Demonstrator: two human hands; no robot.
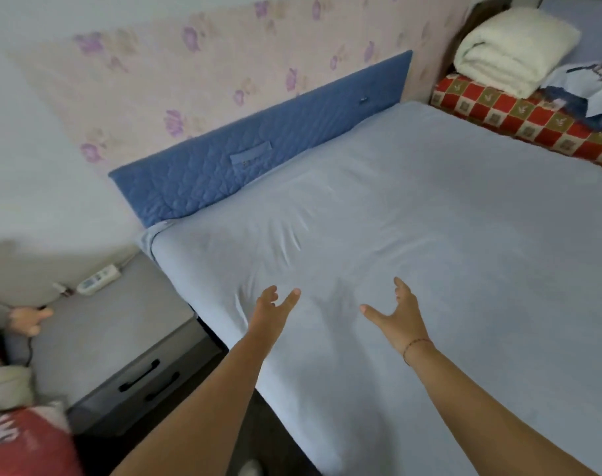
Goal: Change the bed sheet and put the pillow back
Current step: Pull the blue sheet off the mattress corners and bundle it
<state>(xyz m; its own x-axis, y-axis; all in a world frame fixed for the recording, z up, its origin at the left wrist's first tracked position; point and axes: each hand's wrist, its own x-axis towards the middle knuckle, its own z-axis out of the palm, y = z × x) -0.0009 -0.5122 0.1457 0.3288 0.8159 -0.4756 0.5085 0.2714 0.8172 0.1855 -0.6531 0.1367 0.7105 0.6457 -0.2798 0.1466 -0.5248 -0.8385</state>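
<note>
Sheet: pale blue bed sheet covers the mattress and wraps the left corner below the blue headboard; mostly flat.
Wrinkles: fan of creases left of centre, between the hands and the headboard; a smaller pucker sits at the left edge, just beyond the left hand.
Hands: left hand and right hand are both spread wide, fingers straight, gripping nothing. They reach low over the sheet near its left edge. Contact with the cloth: cannot tell.
Step (my read): smoothing the fresh sheet before the pillow returns.
Method: flat palms, sweeping from centre outward to the headboard and left edge, so slack exits at the edges instead of bunching. No pinching, as that makes new creases. Then tuck the leftover slack at the left corner.
Pillow: not on the bed. The blue-and-white bundle at far right may be it; cannot tell. It lies beside the folded white blanket on the red checked cover.
Next: pillow goes against the headboard once the creases are out.
Risk: a hard push toward the corner could pull the sheet off it.
</note>
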